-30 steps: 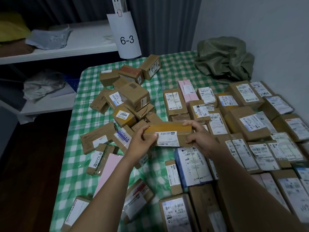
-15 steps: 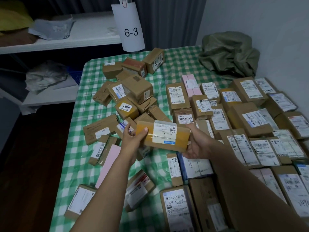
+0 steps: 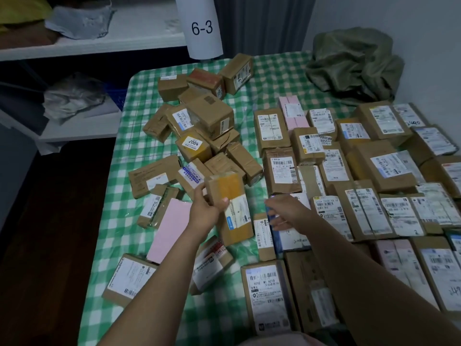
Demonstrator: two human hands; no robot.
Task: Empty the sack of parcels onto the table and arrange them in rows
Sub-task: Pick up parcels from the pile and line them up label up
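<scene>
Now only one hand carries the box [image 3: 230, 193]: a moment ago both held it level by its ends, and it has since been swung lengthwise, probably ready for a row. Left of the box sits the unsorted pile [image 3: 207, 126]. The left hand [image 3: 205, 211] grips the box, thumb across its face. Just right of it the right hand [image 3: 287, 212] hovers empty, fingers loosely spread. Further right lie the rows [image 3: 374, 171] and, behind them, the slumped sack [image 3: 354, 63].
</scene>
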